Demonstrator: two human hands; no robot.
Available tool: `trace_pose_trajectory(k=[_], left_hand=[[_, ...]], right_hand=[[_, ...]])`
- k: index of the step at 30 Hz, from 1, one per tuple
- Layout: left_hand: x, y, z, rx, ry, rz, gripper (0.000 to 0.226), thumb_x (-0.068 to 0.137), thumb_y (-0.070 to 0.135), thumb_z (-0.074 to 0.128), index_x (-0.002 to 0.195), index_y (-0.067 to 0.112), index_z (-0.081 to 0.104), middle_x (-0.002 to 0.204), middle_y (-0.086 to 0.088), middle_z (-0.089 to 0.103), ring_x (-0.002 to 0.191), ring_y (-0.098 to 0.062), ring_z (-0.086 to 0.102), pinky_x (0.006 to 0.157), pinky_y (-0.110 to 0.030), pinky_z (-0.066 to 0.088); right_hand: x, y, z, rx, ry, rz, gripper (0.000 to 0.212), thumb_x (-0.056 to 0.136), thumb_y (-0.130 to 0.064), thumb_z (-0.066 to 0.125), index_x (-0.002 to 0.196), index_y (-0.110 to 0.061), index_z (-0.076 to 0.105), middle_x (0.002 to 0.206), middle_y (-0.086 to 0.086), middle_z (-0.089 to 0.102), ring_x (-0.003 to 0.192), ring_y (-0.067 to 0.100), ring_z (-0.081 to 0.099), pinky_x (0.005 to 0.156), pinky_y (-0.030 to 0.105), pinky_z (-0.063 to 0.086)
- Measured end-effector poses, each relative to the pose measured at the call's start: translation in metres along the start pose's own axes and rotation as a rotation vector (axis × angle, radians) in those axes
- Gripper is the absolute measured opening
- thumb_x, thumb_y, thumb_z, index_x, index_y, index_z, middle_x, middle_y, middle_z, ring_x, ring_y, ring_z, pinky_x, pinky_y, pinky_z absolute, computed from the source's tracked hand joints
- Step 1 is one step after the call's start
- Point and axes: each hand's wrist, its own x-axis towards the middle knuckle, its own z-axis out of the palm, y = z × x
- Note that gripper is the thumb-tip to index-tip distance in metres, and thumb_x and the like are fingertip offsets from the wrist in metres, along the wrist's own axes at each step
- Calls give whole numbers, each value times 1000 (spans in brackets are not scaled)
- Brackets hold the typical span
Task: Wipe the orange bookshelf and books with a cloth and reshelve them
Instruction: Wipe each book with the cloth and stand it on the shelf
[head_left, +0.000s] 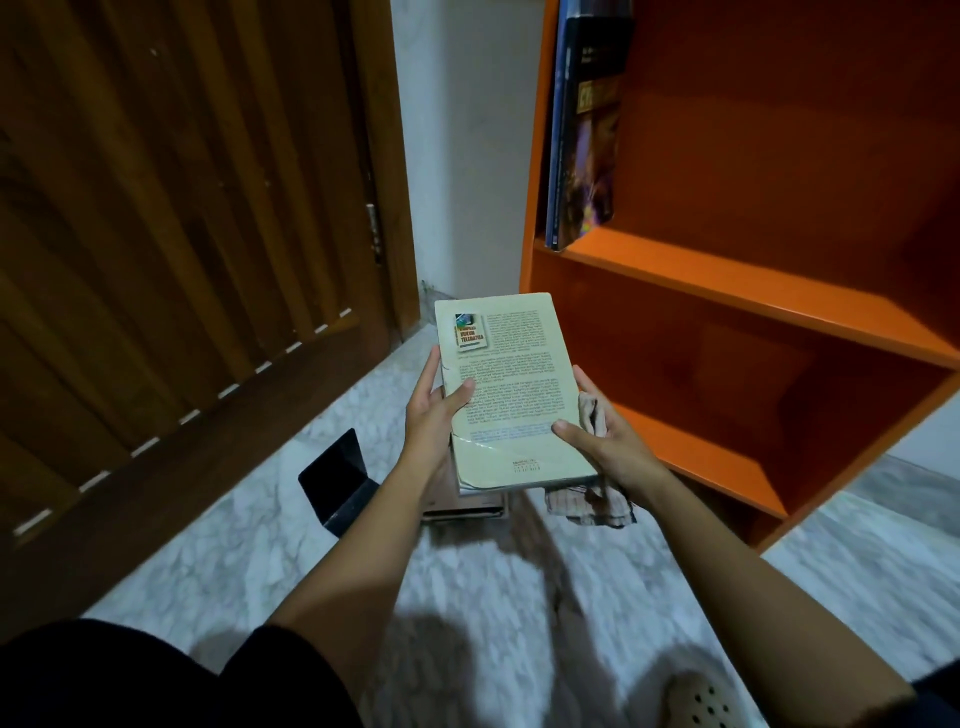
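Note:
A pale yellow paperback (511, 395) lies back cover up between both hands, in front of the orange bookshelf (748, 296). My left hand (434, 410) grips its left edge with the thumb on the cover. My right hand (602, 436) holds the right edge and also pinches a checked cloth (592, 499), which hangs below the book. More books (467, 506) lie stacked on the floor under the held one. Two dark books (584, 135) stand upright at the left end of the upper shelf.
A black metal bookend (337, 480) stands on the marble floor (467, 597) left of the stack. A brown wooden door (182, 234) fills the left side. White wall (467, 156) separates door and shelf. A perforated pale slipper (701, 699) shows at the bottom.

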Motion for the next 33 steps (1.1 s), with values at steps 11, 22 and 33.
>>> trace_pose_trajectory(k=[11,22,33], left_hand=[[-10,9,11,187,65,114,54,85,4,65,125,38,56,129,-1,59,114,-24,59,84,-43,56],[-18,23,20,80,-53,70,52,87,3,61,131,27,52,128,-7,60,104,-27,66,88,-50,53],[-26,32,29,60,-207,79,49,84,3,63,127,25,56,129,-13,59,111,-31,61,95,-45,48]], right_hand=[[29,-44,28,-266,562,-244,54,95,-37,52,144,-36,31,142,-3,39,121,8,41,98,33,43],[4,-8,56,-802,202,-360,85,80,-80,8,148,-30,-5,157,-14,-5,143,-2,-10,118,37,-8],[61,-79,39,-921,289,-426,56,95,-57,10,148,-42,2,157,-21,-3,145,11,-11,112,52,-10]])
